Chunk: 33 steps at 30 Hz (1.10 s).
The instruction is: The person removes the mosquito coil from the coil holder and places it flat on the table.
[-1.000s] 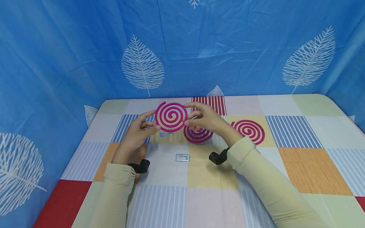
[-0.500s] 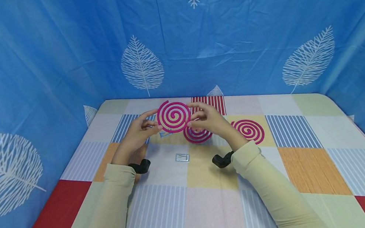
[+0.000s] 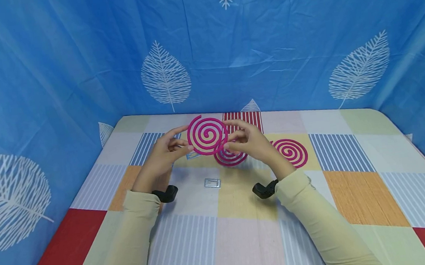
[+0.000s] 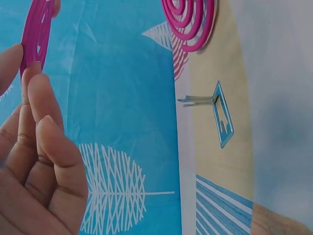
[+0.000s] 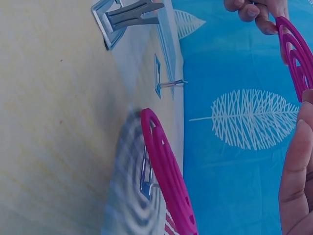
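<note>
A magenta mosquito coil [image 3: 208, 134] is raised above the table, its flat spiral facing the head camera. My left hand [image 3: 161, 158] pinches its left edge between thumb and fingers, and my right hand [image 3: 255, 144] pinches the right edge. Behind the right fingers, a second coil [image 3: 231, 163] is partly hidden; in the right wrist view this coil [image 5: 166, 169] sits raised over the cloth with a metal stand [image 5: 145, 178] beneath. Farther right is a third coil [image 3: 290, 152]. One metal coil stand [image 3: 212, 183] lies between my forearms, another stand [image 3: 193, 155] behind the left fingertips.
A patchwork cloth [image 3: 247, 241] covers the table. Blue leaf-print curtains [image 3: 249, 38] enclose its back and sides. Black wrist cameras [image 3: 166, 194] jut inward below both hands.
Both hands and the held coil have shifted slightly to the right. The right forearm has moved outward a little. The other coils and the stands stay in place.
</note>
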Tool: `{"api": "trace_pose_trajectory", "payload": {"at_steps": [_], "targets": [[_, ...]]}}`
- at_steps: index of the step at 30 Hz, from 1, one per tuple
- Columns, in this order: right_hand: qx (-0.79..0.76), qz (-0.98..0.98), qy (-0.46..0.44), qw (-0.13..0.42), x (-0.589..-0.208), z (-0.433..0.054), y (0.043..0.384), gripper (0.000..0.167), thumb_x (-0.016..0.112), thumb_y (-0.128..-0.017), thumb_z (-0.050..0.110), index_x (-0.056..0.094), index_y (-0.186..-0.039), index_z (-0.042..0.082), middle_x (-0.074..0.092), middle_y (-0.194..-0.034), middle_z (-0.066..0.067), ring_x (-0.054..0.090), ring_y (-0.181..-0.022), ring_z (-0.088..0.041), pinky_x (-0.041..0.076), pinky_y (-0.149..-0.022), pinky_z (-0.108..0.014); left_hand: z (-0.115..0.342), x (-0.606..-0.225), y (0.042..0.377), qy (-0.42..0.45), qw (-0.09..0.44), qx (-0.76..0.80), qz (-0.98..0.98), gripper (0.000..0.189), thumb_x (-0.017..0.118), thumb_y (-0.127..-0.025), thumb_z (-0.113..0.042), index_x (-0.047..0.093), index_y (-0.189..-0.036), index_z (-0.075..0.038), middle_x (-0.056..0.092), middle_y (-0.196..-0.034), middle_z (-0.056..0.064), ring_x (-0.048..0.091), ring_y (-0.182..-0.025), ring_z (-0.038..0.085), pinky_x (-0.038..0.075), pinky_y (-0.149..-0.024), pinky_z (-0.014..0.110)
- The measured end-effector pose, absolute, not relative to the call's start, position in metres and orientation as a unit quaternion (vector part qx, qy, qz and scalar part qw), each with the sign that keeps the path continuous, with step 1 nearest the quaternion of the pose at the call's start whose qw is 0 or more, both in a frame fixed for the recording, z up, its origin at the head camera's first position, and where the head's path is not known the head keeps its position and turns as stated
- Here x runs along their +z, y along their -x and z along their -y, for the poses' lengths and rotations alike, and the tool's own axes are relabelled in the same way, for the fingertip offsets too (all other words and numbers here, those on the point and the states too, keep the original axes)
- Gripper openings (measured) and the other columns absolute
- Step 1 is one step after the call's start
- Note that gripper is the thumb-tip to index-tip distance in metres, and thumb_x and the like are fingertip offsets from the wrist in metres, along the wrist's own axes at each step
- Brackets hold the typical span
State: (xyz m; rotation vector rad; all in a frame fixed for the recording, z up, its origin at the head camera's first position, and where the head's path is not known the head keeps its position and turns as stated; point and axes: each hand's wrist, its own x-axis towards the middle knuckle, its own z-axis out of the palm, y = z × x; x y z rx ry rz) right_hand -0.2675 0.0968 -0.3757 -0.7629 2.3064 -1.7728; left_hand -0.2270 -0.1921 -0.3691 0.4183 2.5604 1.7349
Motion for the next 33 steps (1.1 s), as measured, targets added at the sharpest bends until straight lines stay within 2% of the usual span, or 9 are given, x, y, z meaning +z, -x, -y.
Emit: {"api": "trace_pose_trajectory", "payload": {"at_steps": [2,10,19,23,27,33], "targets": [[-0.588,-0.765,0.254,0.064,-0.376,-0.098,0.266,0.065,0.077,-0.097,-0.004,0.051,-0.156,-0.001,0.079,-0.099,-0.009,0.071,-0.079,-0.014,0.062,-0.079,-0.03,0.19,-0.368,0.226,-0.134,0.008,0.557,-0.819,0.064,0.072,-0.105,-0.007,0.046,-0.164,-0.006,0.073,-0.114,0.021,0.061,-0.092,0.023,0.049,-0.081,0.026],[-0.592,-0.764,0.25,0.059,-0.378,-0.107,0.262,0.063,0.076,-0.098,-0.005,0.051,-0.156,-0.001,0.079,-0.098,-0.007,0.07,-0.081,-0.014,0.059,-0.078,-0.025,0.182,-0.365,0.221,-0.127,0.003,0.561,-0.818,0.066,0.075,-0.103,-0.01,0.049,-0.162,-0.008,0.073,-0.112,0.019,0.055,-0.091,0.026,0.048,-0.078,0.028],[-0.607,-0.751,0.254,0.053,-0.382,-0.117,0.257,0.065,0.076,-0.096,-0.007,0.05,-0.156,-0.002,0.076,-0.091,0.007,0.069,-0.081,-0.013,0.059,-0.077,-0.025,0.174,-0.366,0.222,-0.157,-0.001,0.565,-0.81,0.064,0.073,-0.102,-0.004,0.049,-0.161,-0.004,0.073,-0.111,0.02,0.062,-0.089,0.025,0.051,-0.077,0.025],[-0.609,-0.751,0.251,0.06,-0.382,-0.122,0.255,0.067,0.076,-0.096,-0.007,0.049,-0.157,0.0,0.076,-0.09,0.008,0.069,-0.08,-0.013,0.059,-0.076,-0.025,0.17,-0.365,0.221,-0.168,-0.001,0.563,-0.809,0.063,0.073,-0.102,-0.003,0.049,-0.161,-0.003,0.072,-0.114,0.025,0.064,-0.091,0.025,0.052,-0.079,0.024],[-0.61,-0.747,0.255,0.064,-0.382,-0.125,0.252,0.069,0.075,-0.096,-0.009,0.047,-0.159,-0.001,0.076,-0.09,0.009,0.069,-0.079,-0.013,0.06,-0.076,-0.026,0.167,-0.366,0.219,-0.168,-0.003,0.557,-0.813,0.063,0.074,-0.102,-0.005,0.05,-0.16,-0.004,0.073,-0.114,0.024,0.065,-0.091,0.023,0.052,-0.08,0.025],[-0.606,-0.748,0.266,0.059,-0.383,-0.132,0.251,0.072,0.076,-0.094,-0.012,0.046,-0.158,-0.003,0.076,-0.089,0.009,0.067,-0.074,-0.012,0.059,-0.072,-0.025,0.163,-0.368,0.22,-0.189,-0.011,0.549,-0.814,0.061,0.074,-0.101,-0.003,0.051,-0.158,0.0,0.075,-0.11,0.02,0.065,-0.09,0.024,0.052,-0.08,0.025]]}}
